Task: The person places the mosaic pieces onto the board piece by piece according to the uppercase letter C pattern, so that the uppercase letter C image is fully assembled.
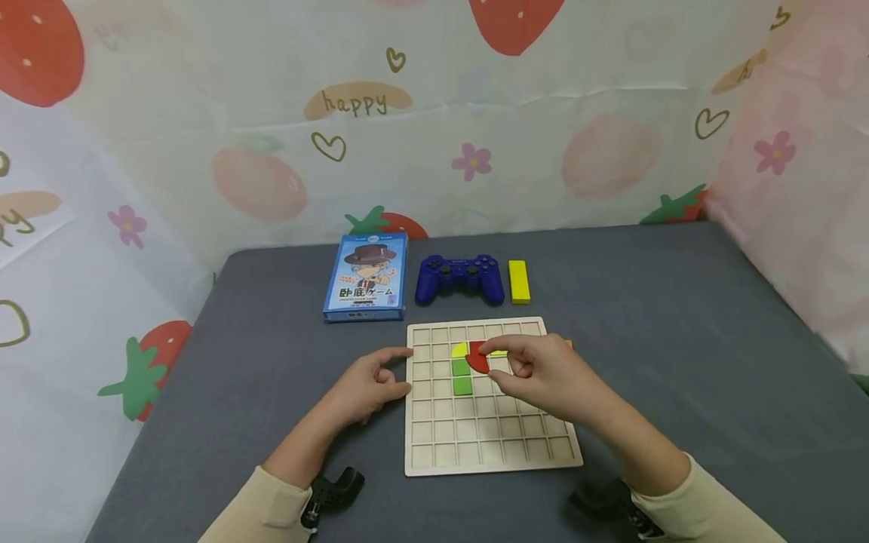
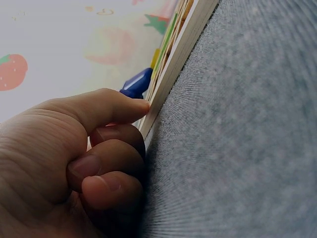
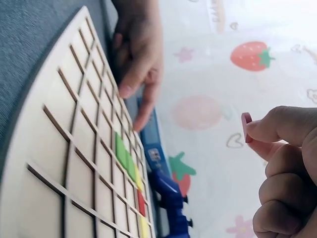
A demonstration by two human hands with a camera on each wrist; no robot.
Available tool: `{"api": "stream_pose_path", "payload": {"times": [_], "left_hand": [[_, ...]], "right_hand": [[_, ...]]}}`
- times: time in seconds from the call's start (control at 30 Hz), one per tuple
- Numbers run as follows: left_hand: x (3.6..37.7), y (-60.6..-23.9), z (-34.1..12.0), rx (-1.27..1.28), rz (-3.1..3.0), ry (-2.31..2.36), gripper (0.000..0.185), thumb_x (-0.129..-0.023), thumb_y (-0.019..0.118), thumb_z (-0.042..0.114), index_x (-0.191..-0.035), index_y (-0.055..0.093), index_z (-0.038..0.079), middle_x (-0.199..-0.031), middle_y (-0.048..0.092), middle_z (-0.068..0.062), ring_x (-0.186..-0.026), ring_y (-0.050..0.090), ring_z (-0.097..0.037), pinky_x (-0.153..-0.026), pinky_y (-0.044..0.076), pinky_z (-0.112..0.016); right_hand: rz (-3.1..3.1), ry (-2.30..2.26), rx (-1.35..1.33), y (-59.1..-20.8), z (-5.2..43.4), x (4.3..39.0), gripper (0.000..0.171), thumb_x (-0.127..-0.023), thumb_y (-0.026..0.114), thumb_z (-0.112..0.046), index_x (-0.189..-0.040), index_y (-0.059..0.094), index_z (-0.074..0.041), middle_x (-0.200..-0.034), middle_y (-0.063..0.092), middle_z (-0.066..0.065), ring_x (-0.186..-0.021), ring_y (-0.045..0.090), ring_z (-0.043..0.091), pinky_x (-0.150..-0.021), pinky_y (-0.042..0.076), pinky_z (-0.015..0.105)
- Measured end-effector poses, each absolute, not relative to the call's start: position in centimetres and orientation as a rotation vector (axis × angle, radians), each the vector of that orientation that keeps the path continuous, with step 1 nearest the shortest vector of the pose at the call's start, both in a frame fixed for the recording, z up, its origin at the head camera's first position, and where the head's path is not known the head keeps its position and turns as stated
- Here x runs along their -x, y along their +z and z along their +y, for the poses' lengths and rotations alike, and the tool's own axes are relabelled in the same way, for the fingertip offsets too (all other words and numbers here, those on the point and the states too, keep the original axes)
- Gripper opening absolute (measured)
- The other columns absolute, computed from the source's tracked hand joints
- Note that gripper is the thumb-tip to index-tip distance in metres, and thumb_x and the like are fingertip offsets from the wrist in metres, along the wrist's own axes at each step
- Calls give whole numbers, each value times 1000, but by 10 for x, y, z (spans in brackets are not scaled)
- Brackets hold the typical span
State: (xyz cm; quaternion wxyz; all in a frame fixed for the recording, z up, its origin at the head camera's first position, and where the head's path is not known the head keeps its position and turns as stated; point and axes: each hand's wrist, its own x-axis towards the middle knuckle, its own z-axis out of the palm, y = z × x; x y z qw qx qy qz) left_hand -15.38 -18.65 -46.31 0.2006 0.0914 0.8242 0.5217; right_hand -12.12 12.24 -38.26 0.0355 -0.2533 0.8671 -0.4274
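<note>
Above the wooden grid board [image 1: 444, 455], my right hand [image 1: 550, 375] pinches a small red piece with a rounded edge [image 1: 478, 364] between thumb and index finger. The right wrist view shows this piece [image 3: 245, 128] edge-on, lifted clear of the board. My left hand [image 1: 370, 385] touches the board's left edge with the tips of its extended index finger and thumb; its other fingers are curled. On the board lie green pieces [image 1: 462, 386], a yellow rounded piece [image 1: 459, 350], a red piece [image 3: 141, 203] and another yellow piece [image 3: 144, 226], partly behind my right hand in the head view.
Behind the board stand a blue game box [image 1: 366, 279], a dark blue game controller [image 1: 460, 279] and a yellow block [image 1: 519, 282]. Something orange [image 1: 569, 344] shows beyond my right hand, mostly hidden. A printed cloth [image 1: 434, 173] hangs behind the grey table [image 1: 679, 339].
</note>
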Motion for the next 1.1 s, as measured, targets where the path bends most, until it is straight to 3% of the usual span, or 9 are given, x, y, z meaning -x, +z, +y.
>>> {"api": "stream_pose_path", "payload": {"times": [0.73, 1.1], "left_hand": [[153, -462, -186, -258, 2305, 1459, 59, -95, 72, 13, -150, 50, 9, -60, 48, 3, -40, 32, -10, -38, 29, -28], [154, -463, -187, -238, 2301, 1459, 60, -95, 73, 14, -150, 50, 11, -60, 48, 3, -39, 32, -10, -38, 29, -28]], "right_hand": [[2589, -1046, 765, -427, 98, 124, 16, -90, 71, -13, -106, 75, -16, -55, 35, -11, -50, 32, 3, -55, 29, 24], [2619, -949, 745, -442, 96, 128, 17, -87, 78, -13, -103, 76, -17, -55, 42, -11, -52, 40, 5, -54, 32, 24]]}}
